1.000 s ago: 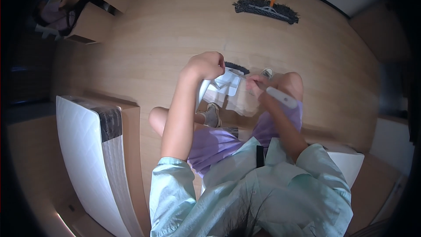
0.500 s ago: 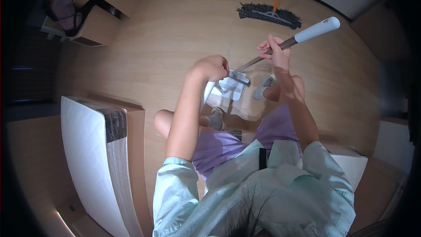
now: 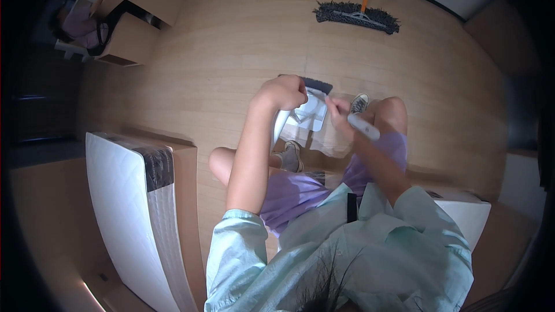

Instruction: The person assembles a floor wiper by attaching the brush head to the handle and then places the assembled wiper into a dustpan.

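Observation:
My left hand is closed round the white handle of a long-handled dustpan. The pale dustpan rests on the floor between my feet, its comb-like teeth showing. In my right hand, slightly blurred, is a broom, gripped by its stick; the light blue grip end points back toward me. The dark bristled broom head lies at the far side of the dustpan, partly behind my left hand. Most of the broom's stick is hidden by foreshortening and my hand.
A dark fringed dust mop with an orange pole stands on the wooden floor ahead. A white wrapped mattress-like slab is at left, a white-topped block at right. Far left, another person is beside brown box-like furniture.
The broom's grip end has swung from far right toward me. Its head has moved from inside the dustpan to the far side. My right hand came nearer; my left hand barely moved.

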